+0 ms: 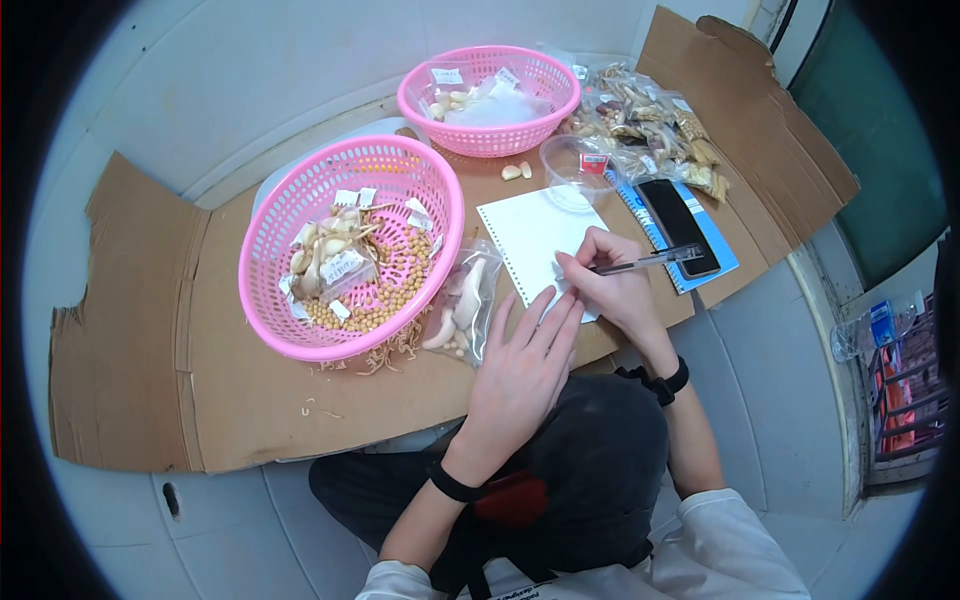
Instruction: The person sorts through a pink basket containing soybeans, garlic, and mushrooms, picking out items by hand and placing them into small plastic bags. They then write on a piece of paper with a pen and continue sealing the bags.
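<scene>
My right hand (618, 285) grips a black and clear pen (640, 264), its writing end low over a loose sheet of white paper (522, 232) with punched holes along one side. Fingers stretched out, my left hand (522, 385) lies flat across the sheet's near edge, close to the right fingertips. Left of the paper, a clear plastic bag (486, 275) holds pale, elongated pieces. A clear plastic tub (568, 165) with a red label stands at the sheet's far end. Any writing under my hands is hidden.
A large pink basket (452, 215) holds labelled bags and loose tan beans; another pink basket (495, 140) sits behind. Several filled bags (640, 125) are heaped at the back right. A phone (680, 225) rests on a blue notebook (714, 262). Cardboard (290, 410) lies underneath.
</scene>
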Tool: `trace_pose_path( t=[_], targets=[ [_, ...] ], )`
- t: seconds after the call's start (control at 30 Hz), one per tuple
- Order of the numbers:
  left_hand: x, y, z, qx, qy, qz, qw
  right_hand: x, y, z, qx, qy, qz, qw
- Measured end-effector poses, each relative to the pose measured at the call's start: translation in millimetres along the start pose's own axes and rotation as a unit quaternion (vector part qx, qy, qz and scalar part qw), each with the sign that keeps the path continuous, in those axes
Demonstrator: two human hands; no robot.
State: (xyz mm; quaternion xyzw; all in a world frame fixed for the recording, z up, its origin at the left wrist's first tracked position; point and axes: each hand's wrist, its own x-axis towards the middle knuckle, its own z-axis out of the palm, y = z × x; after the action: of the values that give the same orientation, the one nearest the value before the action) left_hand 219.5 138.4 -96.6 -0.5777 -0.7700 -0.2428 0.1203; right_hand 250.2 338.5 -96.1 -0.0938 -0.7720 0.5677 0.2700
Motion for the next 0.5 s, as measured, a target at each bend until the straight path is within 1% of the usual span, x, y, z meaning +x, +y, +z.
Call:
trace_pose_path(
  t=[0.17,0.37,0.47,0.5],
  targets=[
    [1,1,-1,-0.003,-0.002,-0.003,1.000,-1,2,-1,-0.006,-0.009,-0.001,1.000],
    [0,1,1,-0.001,-0.001,-0.003,1.000,0,8,-4,-0.009,0.008,-0.004,1.000],
    [0,1,-1,-0.006,0.000,-0.002,1.000,0,7,-3,-0.014,-0.004,-0.009,1.000],
    [0,0,-1,-0.005,0.000,-0.003,1.000,0,3,-1,0.002,-0.007,0.003,1.000]
  ],
)
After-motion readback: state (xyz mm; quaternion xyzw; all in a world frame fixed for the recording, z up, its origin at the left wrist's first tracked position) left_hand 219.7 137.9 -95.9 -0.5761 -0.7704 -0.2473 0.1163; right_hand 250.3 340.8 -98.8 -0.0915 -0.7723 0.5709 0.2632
